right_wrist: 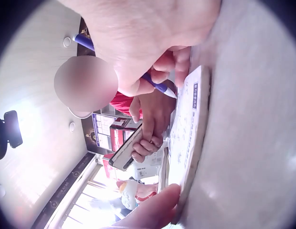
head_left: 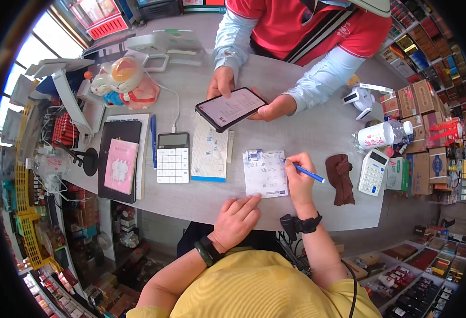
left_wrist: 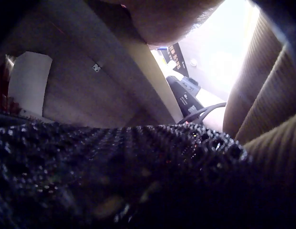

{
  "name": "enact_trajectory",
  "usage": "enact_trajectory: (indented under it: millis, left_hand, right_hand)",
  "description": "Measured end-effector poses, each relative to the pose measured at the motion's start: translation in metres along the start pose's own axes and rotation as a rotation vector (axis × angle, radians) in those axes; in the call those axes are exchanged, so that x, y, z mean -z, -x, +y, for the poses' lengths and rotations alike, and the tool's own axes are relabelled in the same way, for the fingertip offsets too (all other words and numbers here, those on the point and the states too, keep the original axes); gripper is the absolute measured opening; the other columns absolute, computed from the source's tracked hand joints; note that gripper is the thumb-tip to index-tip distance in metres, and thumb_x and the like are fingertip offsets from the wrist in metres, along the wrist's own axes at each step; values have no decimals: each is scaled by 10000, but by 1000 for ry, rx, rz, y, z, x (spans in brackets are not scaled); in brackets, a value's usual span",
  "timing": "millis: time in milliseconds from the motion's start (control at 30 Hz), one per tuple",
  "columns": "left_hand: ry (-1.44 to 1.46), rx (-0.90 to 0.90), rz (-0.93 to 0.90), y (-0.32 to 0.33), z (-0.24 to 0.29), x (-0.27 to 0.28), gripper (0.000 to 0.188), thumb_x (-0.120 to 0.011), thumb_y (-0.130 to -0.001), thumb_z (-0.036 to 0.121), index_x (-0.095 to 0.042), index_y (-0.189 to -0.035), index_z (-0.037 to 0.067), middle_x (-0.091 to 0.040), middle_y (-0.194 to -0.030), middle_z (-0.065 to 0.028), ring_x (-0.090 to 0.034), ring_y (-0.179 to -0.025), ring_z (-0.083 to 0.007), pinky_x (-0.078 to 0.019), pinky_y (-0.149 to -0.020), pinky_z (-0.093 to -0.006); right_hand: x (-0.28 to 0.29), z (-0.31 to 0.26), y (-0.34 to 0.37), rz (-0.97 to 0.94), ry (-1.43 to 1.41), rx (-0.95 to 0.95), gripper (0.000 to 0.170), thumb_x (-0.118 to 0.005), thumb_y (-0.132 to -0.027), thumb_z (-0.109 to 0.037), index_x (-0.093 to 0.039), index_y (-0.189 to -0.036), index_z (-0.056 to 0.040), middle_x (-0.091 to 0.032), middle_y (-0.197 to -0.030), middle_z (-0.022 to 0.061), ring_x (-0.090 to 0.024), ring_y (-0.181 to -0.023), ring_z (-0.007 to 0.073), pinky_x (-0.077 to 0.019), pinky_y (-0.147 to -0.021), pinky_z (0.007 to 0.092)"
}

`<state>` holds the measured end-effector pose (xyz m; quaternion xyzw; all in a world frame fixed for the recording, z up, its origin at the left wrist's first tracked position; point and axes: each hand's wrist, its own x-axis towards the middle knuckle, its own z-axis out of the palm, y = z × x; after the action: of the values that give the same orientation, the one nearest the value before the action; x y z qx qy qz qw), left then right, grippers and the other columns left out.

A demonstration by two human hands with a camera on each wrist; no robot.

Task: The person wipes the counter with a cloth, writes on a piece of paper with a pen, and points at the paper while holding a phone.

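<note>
My right hand [head_left: 301,180] pinches a blue pen [head_left: 312,174] over the right side of a white notepad [head_left: 265,175] with handwriting on it. In the right wrist view, the tip of the pen [right_wrist: 160,87] is right at the sheet of the notepad [right_wrist: 191,124]. My left hand [head_left: 235,222] rests at the table's near edge, fingers extended, one fingertip at the pad's lower edge. Across the table [head_left: 307,143] another person's hands hold a black-cased phone [head_left: 230,108]. The left wrist view mostly shows dark mesh fabric and the table's underside.
Left of the pad are an envelope [head_left: 209,153], a white calculator [head_left: 173,159], a second blue pen [head_left: 153,140] and a pink notebook [head_left: 121,165]. To the right lie a brown cloth [head_left: 340,179], another calculator [head_left: 373,172] and a water bottle [head_left: 378,135]. A cat figurine [head_left: 124,85] stands farther back.
</note>
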<state>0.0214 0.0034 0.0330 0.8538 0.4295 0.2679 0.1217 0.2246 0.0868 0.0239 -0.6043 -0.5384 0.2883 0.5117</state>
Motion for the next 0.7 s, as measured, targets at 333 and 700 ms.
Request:
enact_trajectory:
  millis: [333,700]
  left_hand:
    - [5,-8,14,1,-2,-3,159,-719,-790,112,-605,-899,129,-641,-1283,-44,-603,-1114,-185,-459,-939,-388]
    - [11,-50,63,0,0,-4,161,-702,-790,114,-594,-910,114,-638,-1265,-67,-600,-1115,-215,-456,-940,-399]
  right_hand:
    - [0,10,1,31,31,-32,109,-639,-897,-47,-554,-834,-21,-562,-737,19,-498,-638,89,-439,-599,246]
    - [17,-2,-8,90,-670,-361,67,-623,-916,-80,-556,-914,-75,-527,-785,-15,-482,-655,57,-532,-700,280]
